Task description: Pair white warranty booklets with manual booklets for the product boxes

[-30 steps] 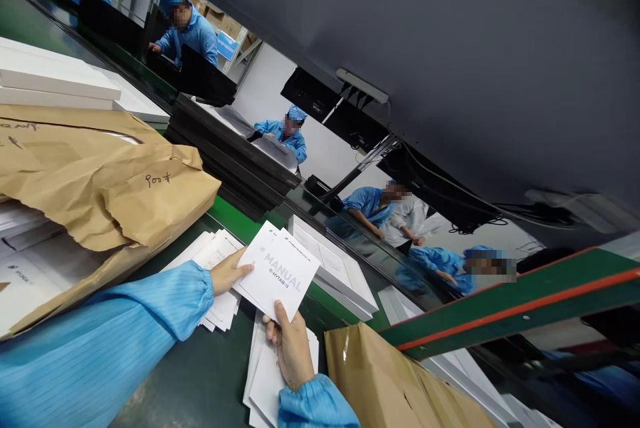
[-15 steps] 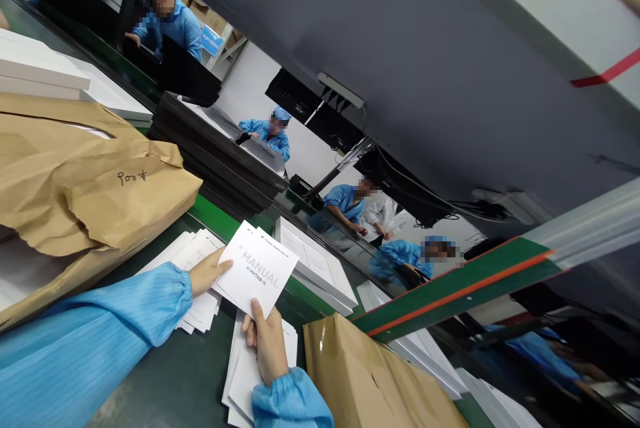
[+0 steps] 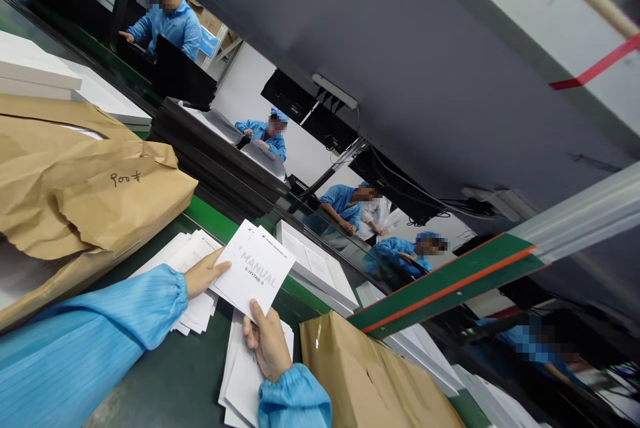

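Note:
A few white manuals [image 3: 257,267], printed "MANUAL" and "HYTAB" on the top one, are held up between my two hands, slightly fanned. My left hand [image 3: 206,273] pinches their left edge, thumb on top. At the lower edge, my right hand [image 3: 269,341] grips them with its thumb on the cover and its fingers curled underneath. Below my left hand lies a spread pile of white booklets [image 3: 193,251]. Another stack of white booklets [image 3: 243,385] sits on the green surface under my right hand, partly covered by it.
Torn brown paper packaging [image 3: 115,198] marked by hand lies at left. A brown paper-wrapped package [image 3: 370,375] stands at right. Beyond are white boxes [image 3: 315,265], dark stacked panels [image 3: 215,155] and a green post [image 3: 450,285]. Several co-workers in blue [image 3: 173,28] are across the line.
The held manuals are fanned slightly differently, with more of the lower one showing at left. Both hands keep their grip. The whole view has shifted a little.

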A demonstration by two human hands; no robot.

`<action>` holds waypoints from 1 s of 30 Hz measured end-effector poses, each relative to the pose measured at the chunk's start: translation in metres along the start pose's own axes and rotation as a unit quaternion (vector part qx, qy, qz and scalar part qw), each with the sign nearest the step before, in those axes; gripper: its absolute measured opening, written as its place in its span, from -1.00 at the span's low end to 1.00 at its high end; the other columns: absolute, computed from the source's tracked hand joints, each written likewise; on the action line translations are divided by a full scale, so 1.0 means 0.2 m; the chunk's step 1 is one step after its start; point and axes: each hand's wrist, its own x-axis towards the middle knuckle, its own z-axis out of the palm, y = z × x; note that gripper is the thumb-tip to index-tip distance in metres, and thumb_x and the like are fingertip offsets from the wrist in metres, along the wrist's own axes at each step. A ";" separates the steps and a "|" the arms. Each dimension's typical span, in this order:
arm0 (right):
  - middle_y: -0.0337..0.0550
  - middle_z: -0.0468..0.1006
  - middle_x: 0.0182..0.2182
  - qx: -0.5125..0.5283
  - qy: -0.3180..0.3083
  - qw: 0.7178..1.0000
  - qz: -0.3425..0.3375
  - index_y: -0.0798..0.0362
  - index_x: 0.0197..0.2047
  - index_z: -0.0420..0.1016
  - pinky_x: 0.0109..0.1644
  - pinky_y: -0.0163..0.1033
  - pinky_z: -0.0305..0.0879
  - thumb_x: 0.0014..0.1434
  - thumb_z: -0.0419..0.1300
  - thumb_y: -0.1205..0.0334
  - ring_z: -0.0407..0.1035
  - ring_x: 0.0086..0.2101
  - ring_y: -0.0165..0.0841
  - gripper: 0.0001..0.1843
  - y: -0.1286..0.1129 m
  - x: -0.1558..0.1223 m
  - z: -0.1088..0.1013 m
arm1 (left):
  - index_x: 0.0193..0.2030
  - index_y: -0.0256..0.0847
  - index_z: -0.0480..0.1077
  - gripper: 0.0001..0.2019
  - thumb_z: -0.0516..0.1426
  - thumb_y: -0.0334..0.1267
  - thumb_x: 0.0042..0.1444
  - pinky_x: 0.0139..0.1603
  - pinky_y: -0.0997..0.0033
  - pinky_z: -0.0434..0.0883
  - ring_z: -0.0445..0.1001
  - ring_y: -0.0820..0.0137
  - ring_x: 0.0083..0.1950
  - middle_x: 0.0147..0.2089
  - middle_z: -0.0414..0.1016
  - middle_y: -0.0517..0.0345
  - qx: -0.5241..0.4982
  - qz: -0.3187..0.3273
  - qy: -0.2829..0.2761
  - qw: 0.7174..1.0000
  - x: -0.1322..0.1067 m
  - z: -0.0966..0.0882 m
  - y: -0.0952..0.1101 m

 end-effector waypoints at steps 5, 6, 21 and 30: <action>-0.31 0.19 -0.83 -0.052 0.017 0.998 -0.018 0.17 -0.73 0.24 -0.75 -0.42 -0.24 -0.07 0.00 -0.08 -0.04 -0.83 -0.63 -0.53 0.03 0.01 0.01 | -0.03 -0.30 0.15 -0.48 0.05 -0.08 -0.13 0.02 0.25 0.14 0.22 0.25 0.00 0.02 0.23 0.00 -0.009 -0.001 0.029 1.000 0.01 0.00 -0.02; -0.32 0.18 -0.83 -0.057 0.020 0.998 -0.019 0.16 -0.74 0.24 -0.75 -0.43 -0.24 -0.07 0.00 -0.07 -0.04 -0.83 -0.63 -0.53 0.04 0.02 0.01 | -0.03 -0.29 0.15 -0.48 0.06 -0.07 -0.13 0.01 0.25 0.15 0.21 0.24 0.00 0.01 0.24 0.00 -0.008 -0.003 0.032 0.999 0.01 0.00 -0.02; -0.34 0.21 -0.82 -0.024 0.021 0.999 -0.011 0.15 -0.64 0.24 -0.76 -0.45 -0.22 -0.08 0.02 -0.07 -0.05 -0.82 -0.63 -0.58 0.02 0.01 0.01 | -0.02 -0.28 0.13 -0.48 0.05 -0.06 -0.12 -0.03 0.24 0.19 0.24 0.24 -0.03 0.01 0.24 0.00 -0.011 -0.005 0.022 1.000 0.01 0.00 -0.01; -0.34 0.20 -0.82 -0.037 0.021 0.999 -0.011 0.15 -0.66 0.25 -0.75 -0.42 -0.24 -0.07 0.01 -0.07 -0.04 -0.82 -0.62 -0.57 0.04 0.02 0.00 | -0.02 -0.28 0.14 -0.48 0.05 -0.06 -0.13 -0.04 0.25 0.20 0.24 0.24 -0.03 -0.01 0.26 0.01 -0.013 -0.001 0.026 1.000 0.01 0.00 -0.02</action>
